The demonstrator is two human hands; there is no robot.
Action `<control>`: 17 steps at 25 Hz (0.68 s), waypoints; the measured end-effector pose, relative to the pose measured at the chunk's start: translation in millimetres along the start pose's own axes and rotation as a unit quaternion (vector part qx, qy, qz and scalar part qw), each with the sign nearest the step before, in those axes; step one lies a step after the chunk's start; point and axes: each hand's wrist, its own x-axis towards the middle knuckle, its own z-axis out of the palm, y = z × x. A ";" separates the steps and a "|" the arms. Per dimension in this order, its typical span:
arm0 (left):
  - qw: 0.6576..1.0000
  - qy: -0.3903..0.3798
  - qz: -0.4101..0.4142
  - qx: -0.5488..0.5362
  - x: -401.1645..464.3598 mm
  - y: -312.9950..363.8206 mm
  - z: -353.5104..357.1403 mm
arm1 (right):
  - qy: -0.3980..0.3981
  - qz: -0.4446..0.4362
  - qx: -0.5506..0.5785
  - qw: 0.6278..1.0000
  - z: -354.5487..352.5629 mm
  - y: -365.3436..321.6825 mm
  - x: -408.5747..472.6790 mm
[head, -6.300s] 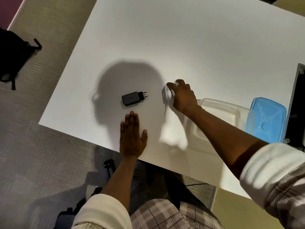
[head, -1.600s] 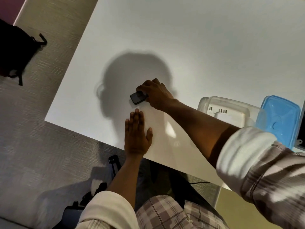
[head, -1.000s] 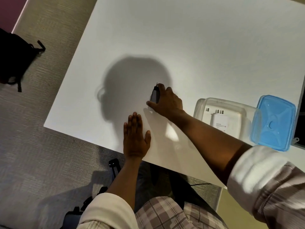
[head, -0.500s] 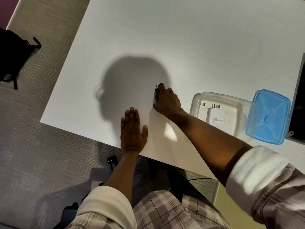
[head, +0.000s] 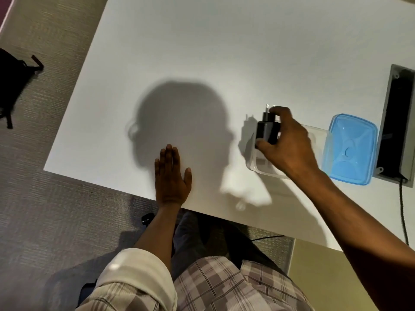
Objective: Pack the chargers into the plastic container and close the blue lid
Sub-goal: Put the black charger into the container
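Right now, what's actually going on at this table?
A person is packing chargers into a clear plastic container. The right hand holds a black charger over the container's near end, prongs pointing away, not yet set down. The left hand lies flat on the white table, holding nothing. The blue lid lies on the table beside the container, not yet on it. What is already inside is hidden by the hand.

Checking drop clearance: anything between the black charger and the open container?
Nothing visible. The right hand holds the black charger over the clear container's left end. The blue lid lies off to its right; the opening is uncovered.
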 end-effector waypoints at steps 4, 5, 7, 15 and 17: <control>1.000 -0.003 -0.001 0.007 0.3 0.9 2.3 | 0.048 0.072 -0.035 0.996 -33.0 58.9 -9.1; 1.000 -0.003 -0.004 0.012 0.0 -1.0 2.7 | 0.054 0.085 -0.044 0.994 -34.8 71.5 -9.9; 1.000 -0.003 -0.004 0.021 0.4 -2.5 4.2 | 0.057 0.109 -0.059 0.991 -35.4 94.8 -9.8; 0.999 -0.033 -0.013 0.040 2.3 -2.4 3.1 | -0.022 0.133 -0.115 0.984 -7.4 135.7 1.8; 0.999 -0.033 -0.011 0.034 2.1 -1.6 1.0 | -0.035 0.138 -0.105 0.984 -1.7 140.1 3.9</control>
